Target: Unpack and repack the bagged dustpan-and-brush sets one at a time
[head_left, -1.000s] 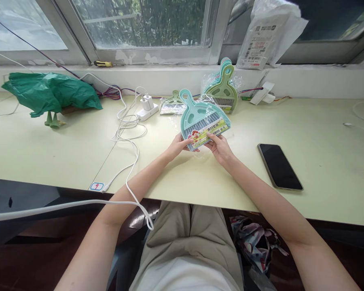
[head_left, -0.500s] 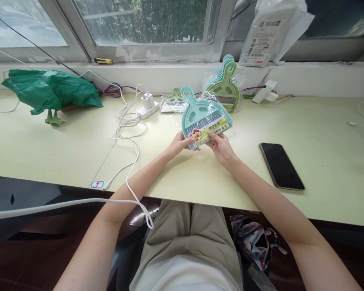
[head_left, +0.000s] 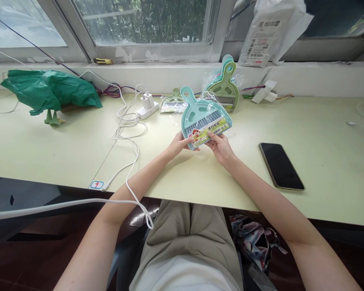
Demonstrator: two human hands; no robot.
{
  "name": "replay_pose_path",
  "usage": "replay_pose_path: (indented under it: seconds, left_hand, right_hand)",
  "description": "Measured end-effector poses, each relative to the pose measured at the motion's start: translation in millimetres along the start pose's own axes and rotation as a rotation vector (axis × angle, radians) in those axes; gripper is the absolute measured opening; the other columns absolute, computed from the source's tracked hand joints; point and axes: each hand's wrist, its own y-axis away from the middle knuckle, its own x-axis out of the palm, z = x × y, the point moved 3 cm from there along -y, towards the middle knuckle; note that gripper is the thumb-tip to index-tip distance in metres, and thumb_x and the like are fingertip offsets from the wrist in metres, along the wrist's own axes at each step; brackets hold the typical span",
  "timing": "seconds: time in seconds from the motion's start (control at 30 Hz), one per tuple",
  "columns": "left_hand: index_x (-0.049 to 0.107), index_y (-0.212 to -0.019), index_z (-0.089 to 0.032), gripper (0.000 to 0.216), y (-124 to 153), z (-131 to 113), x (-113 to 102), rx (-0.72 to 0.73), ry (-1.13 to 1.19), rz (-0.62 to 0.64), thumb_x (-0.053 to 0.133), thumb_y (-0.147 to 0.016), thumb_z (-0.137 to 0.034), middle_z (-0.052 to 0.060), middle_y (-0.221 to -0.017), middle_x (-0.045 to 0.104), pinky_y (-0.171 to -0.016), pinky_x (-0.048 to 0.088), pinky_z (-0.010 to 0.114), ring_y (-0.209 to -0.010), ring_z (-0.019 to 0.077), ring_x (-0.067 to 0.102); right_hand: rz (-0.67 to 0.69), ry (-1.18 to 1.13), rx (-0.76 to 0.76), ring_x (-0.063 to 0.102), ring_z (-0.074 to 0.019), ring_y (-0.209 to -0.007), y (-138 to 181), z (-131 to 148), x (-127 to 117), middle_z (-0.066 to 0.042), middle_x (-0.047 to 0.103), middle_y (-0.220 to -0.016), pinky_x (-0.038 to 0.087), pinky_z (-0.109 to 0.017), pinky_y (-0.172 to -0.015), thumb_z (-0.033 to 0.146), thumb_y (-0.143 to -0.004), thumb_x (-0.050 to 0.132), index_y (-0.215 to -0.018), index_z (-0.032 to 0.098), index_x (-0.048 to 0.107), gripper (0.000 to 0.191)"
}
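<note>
The dustpan set (head_left: 206,120), pale blue-green in clear plastic, is held between both hands near the middle of the table (head_left: 39,153), its handle up and leaning left. Whether its lower edge touches the table, I cannot tell.

At far left lies a green plastic bag (head_left: 51,91). A small blue-edged sticker (head_left: 97,184) by the table's front edge bears a red mark like a 9. White charging cable (head_left: 63,205) runs across the left forearm. Beyond it stand white chargers (head_left: 146,101) on a power strip (head_left: 148,111); then a green dustpan (head_left: 175,97), also wrapped, with label print too small to read.

The left hand (head_left: 179,145) grips the set's lower left corner, thumb in front, fingers behind. The set's yellow and white label shows a red cartoon figure, the characters 桌扫套装, a barcode and small symbols. The right hand (head_left: 221,148) pinches the lower edge, thumb on the label.

Behind, a stack of dustpans (head_left: 224,89) leans by the wall. The white parcel bag (head_left: 261,38) on the sill carries codes and red print, unreadable here. A dark phone (head_left: 282,165) lies rightmost.

Against a second ago, the label's characters read more clearly; both grips look the same.
</note>
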Motion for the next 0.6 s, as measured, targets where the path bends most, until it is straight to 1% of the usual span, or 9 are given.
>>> replay_pose_path:
  seconds: [0.2,0.37,0.47,0.6]
  left_hand:
    - [0.055,-0.114,-0.011,0.05,0.3,-3.6,0.1,0.004,-0.022,-0.023,0.068,-0.071,-0.031,0.014,-0.106,0.071,-0.069,0.061,0.039,-0.067,0.0214,0.071]
    - [0.054,-0.111,-0.01,0.05,0.8,-7.2,2.1,0.002,-0.025,-0.037,0.069,-0.069,-0.033,0.014,-0.1,0.072,-0.064,0.06,0.037,-0.064,0.0217,0.071]
    - [0.053,-0.112,-0.01,0.051,1.6,-8.1,3.3,-0.002,-0.021,-0.027,0.069,-0.07,-0.033,0.014,-0.102,0.072,-0.064,0.06,0.036,-0.065,0.022,0.071]
    - [0.053,-0.113,-0.011,0.052,1.9,-7.2,2.8,0.004,-0.009,-0.024,0.07,-0.069,-0.034,0.015,-0.108,0.07,-0.065,0.061,0.037,-0.067,0.022,0.072]
  right_hand:
    - [0.004,-0.006,0.015,0.072,-0.0171,-0.086,-0.1,1.2,1.1,-0.001,0.075,-0.096,0.06,-0.033,-0.087,0.023,-0.076,0.071,-0.089,0.021,0.063,0.016]
    - [-0.018,-0.037,0.023,0.072,-0.019,-0.089,-1.9,2.1,0.5,-0.001,0.075,-0.09,0.061,-0.036,-0.085,0.032,-0.082,0.063,-0.089,0.022,0.061,0.013]
    - [-0.029,-0.038,0.021,0.072,-0.0201,-0.092,-2.9,1.7,0.1,-0.001,0.075,-0.09,0.06,-0.037,-0.085,0.036,-0.083,0.061,-0.09,0.023,0.06,0.016]
    - [-0.048,-0.039,0.026,0.072,-0.019,-0.087,-3.5,0.5,0.0,0.0,0.075,-0.088,0.061,-0.036,-0.083,0.037,-0.084,0.06,-0.093,0.023,0.06,0.016]
